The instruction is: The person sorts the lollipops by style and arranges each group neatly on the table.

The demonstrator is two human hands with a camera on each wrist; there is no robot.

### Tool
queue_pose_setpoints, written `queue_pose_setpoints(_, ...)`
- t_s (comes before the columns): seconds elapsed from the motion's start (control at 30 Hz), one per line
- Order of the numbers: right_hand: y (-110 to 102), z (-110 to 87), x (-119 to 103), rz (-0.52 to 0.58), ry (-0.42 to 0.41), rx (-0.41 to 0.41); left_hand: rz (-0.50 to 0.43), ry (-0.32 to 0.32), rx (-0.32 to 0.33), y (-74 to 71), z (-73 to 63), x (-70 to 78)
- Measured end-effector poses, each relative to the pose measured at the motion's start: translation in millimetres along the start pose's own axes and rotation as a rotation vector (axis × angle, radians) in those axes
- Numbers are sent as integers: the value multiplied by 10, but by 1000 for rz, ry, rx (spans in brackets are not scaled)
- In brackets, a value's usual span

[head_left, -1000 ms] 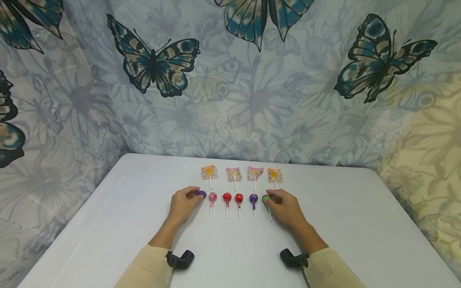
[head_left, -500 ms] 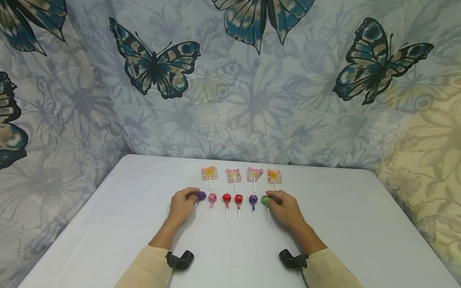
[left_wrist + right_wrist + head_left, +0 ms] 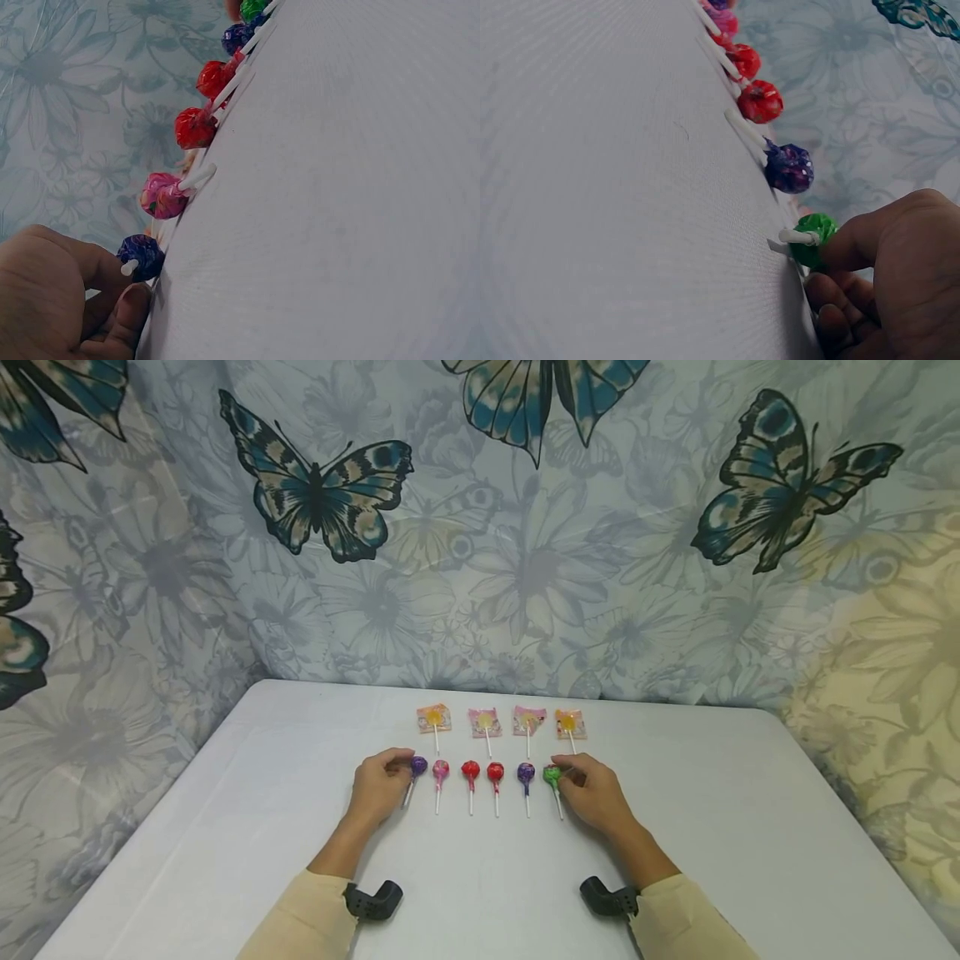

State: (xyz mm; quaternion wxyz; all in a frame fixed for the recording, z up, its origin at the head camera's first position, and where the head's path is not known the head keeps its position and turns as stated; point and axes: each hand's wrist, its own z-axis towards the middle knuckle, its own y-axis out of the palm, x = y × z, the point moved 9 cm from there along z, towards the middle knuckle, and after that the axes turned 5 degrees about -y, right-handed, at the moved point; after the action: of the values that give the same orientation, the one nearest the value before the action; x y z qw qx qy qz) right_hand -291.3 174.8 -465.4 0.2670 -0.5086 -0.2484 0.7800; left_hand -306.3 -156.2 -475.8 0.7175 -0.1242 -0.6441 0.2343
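At the left end of a row of wrapped lollipops, my left hand [image 3: 380, 783] pinches a purple lollipop [image 3: 418, 766] by the side of its round head. Its white stick slants toward me, and in the left wrist view the stick end of this purple lollipop [image 3: 142, 255] faces the camera. At the right end, my right hand [image 3: 596, 792] pinches a green lollipop [image 3: 552, 775] with the fingertips at its head; other fingers curl below in the right wrist view. Between them lie a pink lollipop [image 3: 441, 770], two red lollipops [image 3: 470, 770] and another purple lollipop [image 3: 527, 772].
Behind this row lies a second row of lollipops in flat clear wrappers: an orange one [image 3: 434, 718], two pink ones [image 3: 484, 722] and another orange one [image 3: 571, 723]. The white table [image 3: 480, 885] meets a butterfly-patterned backdrop [image 3: 525, 568] at its far edge.
The left fingers have drawn back slightly from the purple lollipop, whose head and stick now show more fully. The green lollipop's head is also less covered. The other lollipops stay in place.
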Motion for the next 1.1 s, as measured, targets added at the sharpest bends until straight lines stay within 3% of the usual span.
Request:
queue_pose_setpoints(0.23, 11, -40, 32, -22, 43, -21, 3, -9, -3, 26, -19, -19)
queue_pose_setpoints(0.6, 34, 21, 9, 29, 21, 5, -44, -39, 3, -2, 37, -126)
queue_pose_setpoints(0.8, -38, 51, -31, 22, 14, 8, -37, -37, 14, -20, 72, -85)
queue_pose_setpoints(0.93, -202, 90, -155, -21, -43, 22, 31, 17, 54, -155, 84, 56)
queue_pose_setpoints(1.1, -488, 150, -369, -140, -131, 69, 148, 173, 103, -378, 75, 367)
